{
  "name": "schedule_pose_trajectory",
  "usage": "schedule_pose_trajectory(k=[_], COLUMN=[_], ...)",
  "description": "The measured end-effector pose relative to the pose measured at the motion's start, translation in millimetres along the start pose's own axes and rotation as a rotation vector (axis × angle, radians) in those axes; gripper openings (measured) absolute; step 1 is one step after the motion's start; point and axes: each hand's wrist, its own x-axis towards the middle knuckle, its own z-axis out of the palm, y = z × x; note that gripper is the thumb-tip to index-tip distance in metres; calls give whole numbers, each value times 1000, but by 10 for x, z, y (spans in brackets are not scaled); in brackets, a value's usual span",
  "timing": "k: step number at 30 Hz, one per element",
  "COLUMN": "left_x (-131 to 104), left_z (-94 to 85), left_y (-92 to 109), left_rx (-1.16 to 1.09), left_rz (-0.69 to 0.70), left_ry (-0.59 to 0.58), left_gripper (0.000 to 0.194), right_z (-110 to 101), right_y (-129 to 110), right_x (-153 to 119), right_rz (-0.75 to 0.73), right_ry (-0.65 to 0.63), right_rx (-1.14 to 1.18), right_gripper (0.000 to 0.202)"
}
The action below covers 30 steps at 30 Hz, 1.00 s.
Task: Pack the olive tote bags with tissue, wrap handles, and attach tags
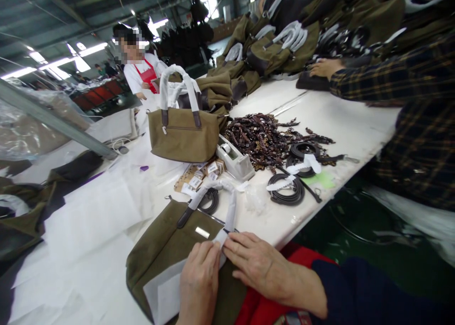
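An olive canvas handbag (167, 249) lies flat at the near table edge, its handles wrapped in white paper (229, 206). My left hand (199, 280) presses flat on a white paper sheet (161, 289) lying on the bag. My right hand (258, 263) rests beside it, fingertips pinching the end of the paper-wrapped handle where it meets the bag. Both hands touch each other at the fingertips.
A second olive handbag (183, 133) stands upright mid-table beside a tape dispenser (236, 161), tags (199, 175), a heap of brown straps (263, 137) and coiled black straps (286, 192). White paper sheets (95, 216) cover the left. A plaid-sleeved person (391, 78) works at right; another in a red apron (142, 73) stands far back. Stacked bags (280, 45) fill the far end.
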Motion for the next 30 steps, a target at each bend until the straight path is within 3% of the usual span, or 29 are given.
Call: schedule_pose_trajectory(k=[4, 10, 15, 18, 22, 30], left_x=[13, 27, 0, 20, 55, -45], left_z=[49, 96, 166, 197, 143, -149], left_y=[9, 10, -45, -41, 14, -54], left_rx=[82, 198, 287, 299, 292, 235], left_rz=[118, 207, 238, 237, 221, 281], left_ry=[56, 2, -123, -150, -123, -107], left_gripper=[23, 32, 29, 27, 27, 31], right_z=[-29, -74, -110, -58, 42, -5], right_y=[-2, 0, -29, -30, 13, 61], right_x=[37, 40, 53, 53, 0, -21], right_rz=[26, 53, 33, -18, 3, 51], right_ry=[-55, -68, 139, 244, 151, 5], right_rx=[4, 34, 52, -25, -85, -76], right_gripper=[45, 43, 20, 25, 45, 42])
